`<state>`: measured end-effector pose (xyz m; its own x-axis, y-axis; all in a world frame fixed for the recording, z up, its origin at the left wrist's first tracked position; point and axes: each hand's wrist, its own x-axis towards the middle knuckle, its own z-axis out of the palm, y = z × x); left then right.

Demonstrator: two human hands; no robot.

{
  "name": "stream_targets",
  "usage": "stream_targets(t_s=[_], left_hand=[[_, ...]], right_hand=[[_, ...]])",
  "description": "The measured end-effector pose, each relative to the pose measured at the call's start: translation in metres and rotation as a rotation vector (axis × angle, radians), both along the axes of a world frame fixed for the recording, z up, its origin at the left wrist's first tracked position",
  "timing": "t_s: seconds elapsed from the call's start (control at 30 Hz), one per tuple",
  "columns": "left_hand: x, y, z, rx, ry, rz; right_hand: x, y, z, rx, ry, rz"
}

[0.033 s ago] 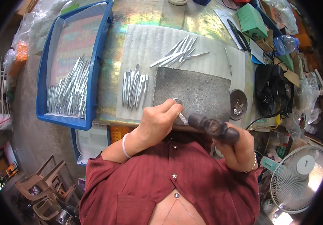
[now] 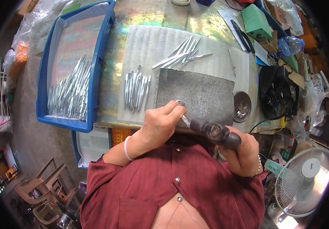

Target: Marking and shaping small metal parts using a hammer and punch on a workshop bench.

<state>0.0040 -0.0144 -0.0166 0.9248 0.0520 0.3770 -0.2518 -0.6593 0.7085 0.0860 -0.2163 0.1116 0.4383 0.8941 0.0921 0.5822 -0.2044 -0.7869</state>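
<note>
My left hand (image 2: pixel 163 120) is closed at the near edge of a dark grey stone block (image 2: pixel 195 89). Its fingers pinch a thin silver metal strip (image 2: pixel 186 120), whose flat end sticks out towards me; the gripped part is hidden. To its right, my right hand (image 2: pixel 242 150) is wrapped round a hammer (image 2: pixel 216 131). The dark hammer head is raised close to the strip's end, and the handle is mostly hidden. Left of the block, several slim silver metal tools (image 2: pixel 137 91) lie side by side. Another loose pile of pointed silver tools (image 2: pixel 183 53) rests beyond the block.
A white foam sheet (image 2: pixel 141 42) lies under the block. At the left stands a blue tray (image 2: pixel 100 57) of similar tools. A dark round dish (image 2: pixel 243 114) with small metal bits is right of the block. Black pliers (image 2: pixel 242 36), a green box (image 2: pixel 256 23) and a fan (image 2: pixel 305 179) are farther right.
The hammer head has shifted very slightly to the left and down, with my right hand. My left hand and the metal strip look unmoved.
</note>
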Motion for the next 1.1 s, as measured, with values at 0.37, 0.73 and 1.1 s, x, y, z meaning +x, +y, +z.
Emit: stream_targets(t_s=[0.37, 0.73, 1.1], left_hand=[[0.001, -0.002, 0.001, 0.006, -0.04, -0.004], [0.003, -0.001, 0.003, 0.014, -0.031, -0.018], [-0.002, -0.004, 0.007, 0.028, -0.013, -0.014]], right_hand=[[-0.012, -0.001, 0.003, -0.043, -0.067, -0.063], [-0.011, 0.002, -0.01, 0.062, -0.285, -0.04], [-0.016, -0.003, 0.011, -0.183, -0.314, 0.023]])
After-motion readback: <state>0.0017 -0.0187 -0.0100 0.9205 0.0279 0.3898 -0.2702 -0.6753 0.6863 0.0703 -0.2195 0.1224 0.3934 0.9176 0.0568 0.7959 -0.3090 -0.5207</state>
